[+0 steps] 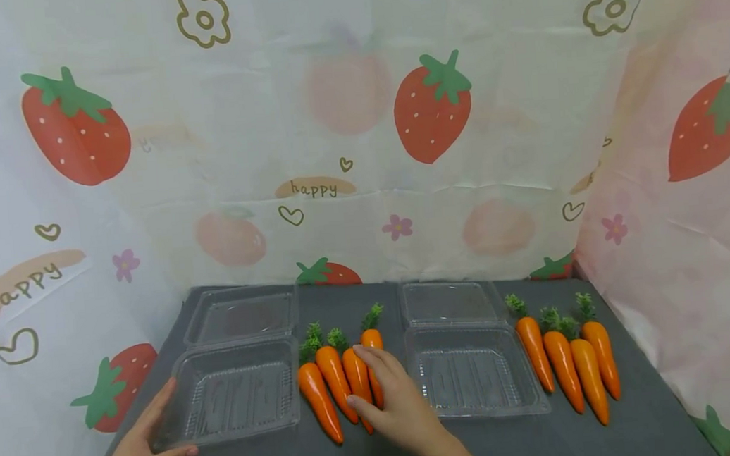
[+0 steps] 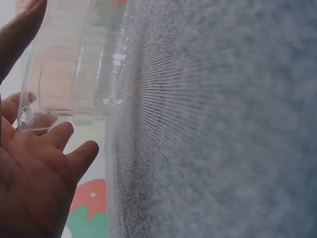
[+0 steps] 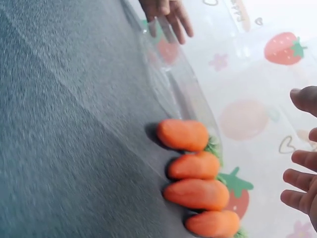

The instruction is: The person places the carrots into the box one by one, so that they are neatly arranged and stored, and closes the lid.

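Observation:
My left hand (image 1: 133,452) is at the left side of a clear plastic clamshell box (image 1: 246,433), fingers extended along its edge and thumb near the front corner. The left wrist view shows this box (image 2: 64,74) with fingertips at its rim. Over a row of several orange carrots (image 1: 319,404) with green tops, my right hand (image 1: 403,409) is held with fingers spread. In the right wrist view that hand (image 3: 304,168) stays apart from the carrots (image 3: 195,194) and holds nothing. It partly covers the two right carrots in the head view.
Right of these carrots stands a second clear box (image 1: 489,411), lid folded back. Several more carrots (image 1: 590,382) lie beyond it on the right. The grey tabletop (image 1: 639,421) meets strawberry-print curtains (image 1: 345,130) at the back and sides.

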A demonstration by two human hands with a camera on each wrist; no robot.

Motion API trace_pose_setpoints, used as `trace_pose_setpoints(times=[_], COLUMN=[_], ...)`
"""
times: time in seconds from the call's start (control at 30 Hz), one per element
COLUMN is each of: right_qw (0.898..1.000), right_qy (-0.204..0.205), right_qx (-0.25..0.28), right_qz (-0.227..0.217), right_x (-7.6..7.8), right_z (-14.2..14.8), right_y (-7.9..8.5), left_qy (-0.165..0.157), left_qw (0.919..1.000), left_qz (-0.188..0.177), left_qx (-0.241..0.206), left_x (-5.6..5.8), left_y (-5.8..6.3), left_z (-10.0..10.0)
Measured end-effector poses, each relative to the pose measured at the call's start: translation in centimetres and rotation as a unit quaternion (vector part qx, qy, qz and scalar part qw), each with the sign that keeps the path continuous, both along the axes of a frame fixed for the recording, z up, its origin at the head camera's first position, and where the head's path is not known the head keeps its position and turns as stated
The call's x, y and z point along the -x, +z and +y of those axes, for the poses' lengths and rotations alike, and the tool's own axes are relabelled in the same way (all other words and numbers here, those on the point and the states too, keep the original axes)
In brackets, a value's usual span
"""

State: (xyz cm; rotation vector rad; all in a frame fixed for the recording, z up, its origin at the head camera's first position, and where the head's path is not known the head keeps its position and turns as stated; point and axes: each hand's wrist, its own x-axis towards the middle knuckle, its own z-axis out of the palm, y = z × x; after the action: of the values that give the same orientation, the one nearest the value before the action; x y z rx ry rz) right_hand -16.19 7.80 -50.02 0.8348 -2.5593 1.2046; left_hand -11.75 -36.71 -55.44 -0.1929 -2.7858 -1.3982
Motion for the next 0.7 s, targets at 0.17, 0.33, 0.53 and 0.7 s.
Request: trace_pose_setpoints(times=[0.17, 0.33, 0.53, 0.7], right_qw=[1.0, 0.999, 0.999, 0.996], right_qy=[0.007, 0.013, 0.016, 0.014], right_qx=[0.009, 0.021, 0.019, 0.026], right_qz=[-0.017, -0.033, -0.038, -0.078], right_x=[0.2, 0.2, 0.2, -0.1], right_z=[-1.0, -2.1, -3.5, -4.5], right_y=[-0.8, -1.8, -2.6, -3.2], left_qy=[-0.005, -0.012, -0.02, -0.029], left_qw=[0.9999, 0.9995, 0.9974, 0.9965], left_qz=[0.008, 0.026, 0.065, 0.064], left_qx=[-0.005, -0.014, -0.023, -0.046], left_x=[0.4, 0.8, 1.3, 1.8], left_y=[0.0, 0.0, -0.2, -0.4], left_z=[-0.1, -0.4, -1.0, -1.2])
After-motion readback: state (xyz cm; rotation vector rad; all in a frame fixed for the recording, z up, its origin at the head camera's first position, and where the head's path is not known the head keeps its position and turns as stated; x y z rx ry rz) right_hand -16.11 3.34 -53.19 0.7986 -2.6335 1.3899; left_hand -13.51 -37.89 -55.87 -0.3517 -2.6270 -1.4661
